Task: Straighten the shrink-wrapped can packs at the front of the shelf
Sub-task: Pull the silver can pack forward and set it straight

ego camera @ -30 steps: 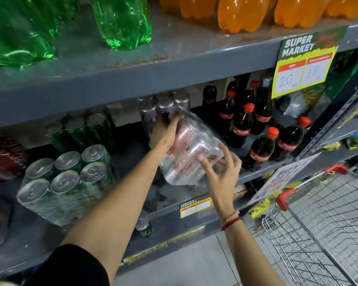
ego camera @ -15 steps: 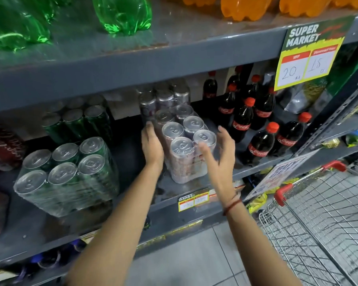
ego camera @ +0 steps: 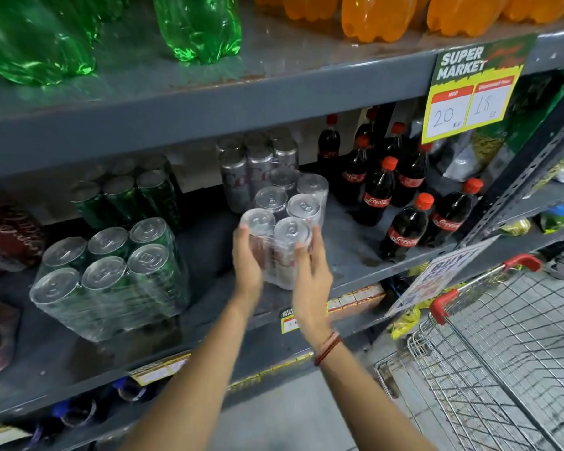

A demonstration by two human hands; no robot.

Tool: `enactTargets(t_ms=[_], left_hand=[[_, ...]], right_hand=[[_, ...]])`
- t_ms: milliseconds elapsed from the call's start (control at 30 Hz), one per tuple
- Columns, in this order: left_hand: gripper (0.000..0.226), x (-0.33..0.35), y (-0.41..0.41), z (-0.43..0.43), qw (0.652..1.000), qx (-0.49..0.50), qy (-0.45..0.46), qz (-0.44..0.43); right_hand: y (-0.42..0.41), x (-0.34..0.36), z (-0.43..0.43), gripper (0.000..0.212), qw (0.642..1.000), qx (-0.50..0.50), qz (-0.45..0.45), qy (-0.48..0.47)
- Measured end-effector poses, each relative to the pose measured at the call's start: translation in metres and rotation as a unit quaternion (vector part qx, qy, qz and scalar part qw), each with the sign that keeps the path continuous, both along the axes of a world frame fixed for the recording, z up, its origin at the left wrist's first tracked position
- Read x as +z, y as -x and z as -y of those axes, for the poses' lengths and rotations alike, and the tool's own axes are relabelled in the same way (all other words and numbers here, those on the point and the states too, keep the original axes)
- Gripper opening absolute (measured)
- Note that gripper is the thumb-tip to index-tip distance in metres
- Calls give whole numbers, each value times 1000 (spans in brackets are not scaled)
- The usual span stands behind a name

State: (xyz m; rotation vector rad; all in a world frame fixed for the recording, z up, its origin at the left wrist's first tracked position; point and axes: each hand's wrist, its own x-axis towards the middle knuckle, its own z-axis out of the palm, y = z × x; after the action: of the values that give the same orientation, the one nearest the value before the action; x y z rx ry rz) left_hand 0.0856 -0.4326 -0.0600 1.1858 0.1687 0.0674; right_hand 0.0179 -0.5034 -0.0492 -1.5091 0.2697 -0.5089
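Note:
A shrink-wrapped pack of silver cans [ego camera: 285, 219] stands upright on the grey middle shelf [ego camera: 349, 255], its front end near the shelf's edge. My left hand [ego camera: 246, 258] presses on its front left corner and my right hand [ego camera: 310, 268] on its front right corner, both wrapped around the front cans. To the left, a shrink-wrapped pack of green cans [ego camera: 111, 275] stands slightly askew near the front edge. Another silver can pack [ego camera: 251, 170] stands behind the held one.
Cola bottles [ego camera: 404, 229] with red caps stand to the right on the same shelf. Green can packs [ego camera: 127, 193] sit at the back left, red packs [ego camera: 7, 236] at far left. Green and orange bottles fill the top shelf. A wire shopping cart [ego camera: 502, 336] stands at lower right.
The silver pack went from tilted in both hands to standing upright on the shelf. My hands then closed on its front corners and it sits nearer the shelf's front edge.

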Motion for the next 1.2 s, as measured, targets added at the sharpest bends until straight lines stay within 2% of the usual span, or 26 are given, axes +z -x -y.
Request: enactTargets(t_ms=[67, 133, 200, 233, 300, 367, 500, 567, 633, 700, 800, 933, 1000, 1200], left_hand=[[62, 2, -21, -18, 998, -65, -18, 4], [70, 4, -34, -29, 995, -101, -25, -2], [68, 2, -35, -30, 997, -79, -12, -22], [63, -3, -28, -27, 999, -36, -10, -35], [54, -16, -1, -18, 996, 63, -43, -43], [61, -27, 35, -5, 990, 89, -111, -23], [88, -43, 62, 10, 974, -5, -226, 30], [100, -44, 55, 8, 963, -36, -265, 41], [105, -44, 44, -1, 957, -51, -281, 53], [102, -44, 33, -14, 946, -68, -312, 52], [100, -46, 23, -31, 924, -105, -364, 48], [94, -53, 25, -39, 853, -69, -516, 26], [84, -57, 29, -39, 832, -65, -551, 26], [79, -56, 32, -36, 842, -60, -535, 26]], right_hand=[[10, -6, -13, 65, 1000, 23, 14, 12], [12, -10, -8, 54, 999, 32, 18, 40], [3, -10, 11, 39, 999, -9, 17, 42], [-5, -10, 24, 39, 999, -34, 9, 26], [-32, -5, 54, 46, 998, -51, -30, -21], [-60, 1, 78, 56, 995, 4, -86, -44], [-84, 3, 94, 54, 976, 147, -138, -86], [-80, 0, 91, 60, 973, 166, -139, -78], [-71, -9, 85, 75, 980, 141, -124, -71], [-59, -19, 80, 73, 987, 121, -99, -38], [-48, -34, 83, 87, 988, 131, -88, -4], [-48, -46, 99, 88, 972, 186, -118, 81], [-50, -55, 105, 88, 964, 195, -139, 114], [-53, -64, 106, 85, 963, 165, -139, 163]])
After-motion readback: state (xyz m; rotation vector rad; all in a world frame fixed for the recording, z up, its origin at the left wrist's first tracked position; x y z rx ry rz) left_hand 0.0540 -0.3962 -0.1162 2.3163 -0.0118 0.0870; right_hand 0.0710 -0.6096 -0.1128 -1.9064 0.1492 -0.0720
